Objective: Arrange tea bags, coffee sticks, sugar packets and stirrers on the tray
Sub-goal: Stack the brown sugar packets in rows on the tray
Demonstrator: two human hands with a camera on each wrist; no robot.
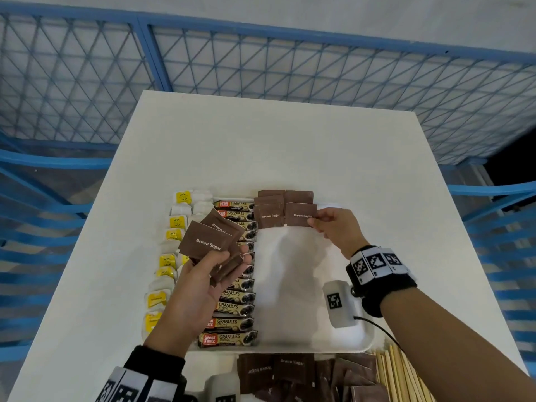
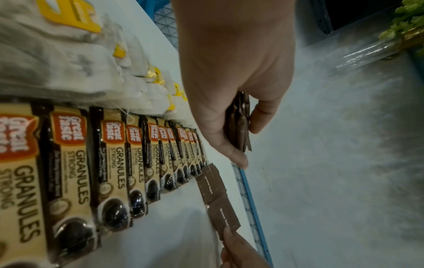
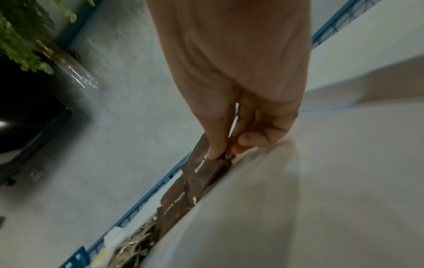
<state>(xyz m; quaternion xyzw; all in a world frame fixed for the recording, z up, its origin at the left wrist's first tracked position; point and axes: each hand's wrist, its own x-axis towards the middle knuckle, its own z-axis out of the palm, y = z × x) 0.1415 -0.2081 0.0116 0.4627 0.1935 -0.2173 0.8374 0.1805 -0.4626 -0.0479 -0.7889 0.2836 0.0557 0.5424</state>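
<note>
One sugar packet point(image 1: 300, 215) was pinched at its right edge by the right hand point(image 1: 336, 227), at the far end of the tray point(image 1: 298, 285), while spare packets point(image 1: 207, 240) were held in the left hand point(image 1: 197, 282) nearer the coffee sticks point(image 1: 232, 323).

The person's left hand point(image 1: 200, 282) is raised palm up, fingers curled around a fanned bunch of brown packets point(image 1: 213, 242). Their right hand point(image 1: 336, 227) reaches forward, thumb and fingertips pinching one packet point(image 1: 300, 215) by its edge. Both wrists wear black bands.
</note>
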